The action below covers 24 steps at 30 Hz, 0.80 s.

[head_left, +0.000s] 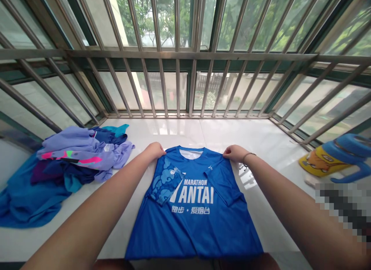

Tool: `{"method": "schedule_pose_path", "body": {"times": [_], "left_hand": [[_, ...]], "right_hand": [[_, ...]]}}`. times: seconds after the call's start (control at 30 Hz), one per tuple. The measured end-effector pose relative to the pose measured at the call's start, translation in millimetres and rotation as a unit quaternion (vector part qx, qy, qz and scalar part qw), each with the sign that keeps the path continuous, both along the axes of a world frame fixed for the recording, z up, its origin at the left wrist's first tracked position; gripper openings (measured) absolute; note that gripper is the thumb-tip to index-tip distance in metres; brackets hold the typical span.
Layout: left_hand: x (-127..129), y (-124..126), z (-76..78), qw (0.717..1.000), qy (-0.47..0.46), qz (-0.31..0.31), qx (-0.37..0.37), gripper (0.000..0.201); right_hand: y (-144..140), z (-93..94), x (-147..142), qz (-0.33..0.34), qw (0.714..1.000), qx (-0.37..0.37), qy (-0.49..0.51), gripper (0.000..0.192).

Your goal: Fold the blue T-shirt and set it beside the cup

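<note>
1. The shirt (194, 233) lies face up on the counter (176, 129) before me, hem at the near edge.
2. Done, I judge: it's spread out, both sleeves (165, 185) turned in over the chest. Not done: its body is full length, and the heap (78, 152) to my left is crumpled.
3. My left hand (156, 151) and right hand (234, 153) each pinch a shoulder, fingertips closed on cloth.
4. It's blue, lightly creased, with white lettering (a sleeve partly covers "YANTAI").

Blue short-sleeved cloth T-shirt (193, 233) bearing white "MARATHON", larger "ANTAI" below after a partly covered letter, "跑步·爱烟台" in Chinese characters beneath
</note>
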<state>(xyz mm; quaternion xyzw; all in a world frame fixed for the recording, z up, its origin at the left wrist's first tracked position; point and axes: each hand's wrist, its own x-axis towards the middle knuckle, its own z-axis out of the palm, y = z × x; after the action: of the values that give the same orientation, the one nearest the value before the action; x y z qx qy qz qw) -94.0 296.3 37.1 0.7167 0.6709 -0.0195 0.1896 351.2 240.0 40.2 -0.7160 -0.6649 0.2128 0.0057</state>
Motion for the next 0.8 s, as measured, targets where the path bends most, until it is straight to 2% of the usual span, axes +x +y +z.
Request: {"method": "schedule_pose_path", "body": {"times": [0.2,0.3,0.43,0.57,0.63,0.7,0.8], "left_hand": [[4.2,-0.6,6.2,1.0,-0.005,0.017,0.025,0.021],[7.7,8.5,17.7,0.998,-0.006,0.023,0.053,0.019],[9.2,32.4,48.7,0.993,-0.015,0.036,0.107,0.015],[2.2,42.6,85.9,0.977,-0.078,0.039,0.194,0.028],[-6.7,32.3,98.8,0.96,-0.141,0.017,0.241,0.038],[-19.4,8.7,103.0,0.948,-0.181,-0.017,0.26,0.039],[-41.8,-49.2,88.6,0.947,-0.195,-0.068,0.245,0.026]], "right_hand": [[7.8,3.4,-9.3,-0.028,0.998,0.042,-0.027,0.016],[20.7,13.8,-19.7,-0.059,0.995,0.077,-0.027,0.017],[43.4,42.4,-31.9,-0.104,0.985,0.135,0.0,0.023],[48.7,75.0,-33.7,-0.124,0.969,0.21,0.025,0.024],[37.2,85.8,-29.4,-0.13,0.959,0.248,0.052,0.019],[14.3,90.4,-22.2,-0.122,0.948,0.276,0.097,0.013],[-39.7,84.6,-8.4,-0.063,0.947,0.291,0.119,0.009]]}}
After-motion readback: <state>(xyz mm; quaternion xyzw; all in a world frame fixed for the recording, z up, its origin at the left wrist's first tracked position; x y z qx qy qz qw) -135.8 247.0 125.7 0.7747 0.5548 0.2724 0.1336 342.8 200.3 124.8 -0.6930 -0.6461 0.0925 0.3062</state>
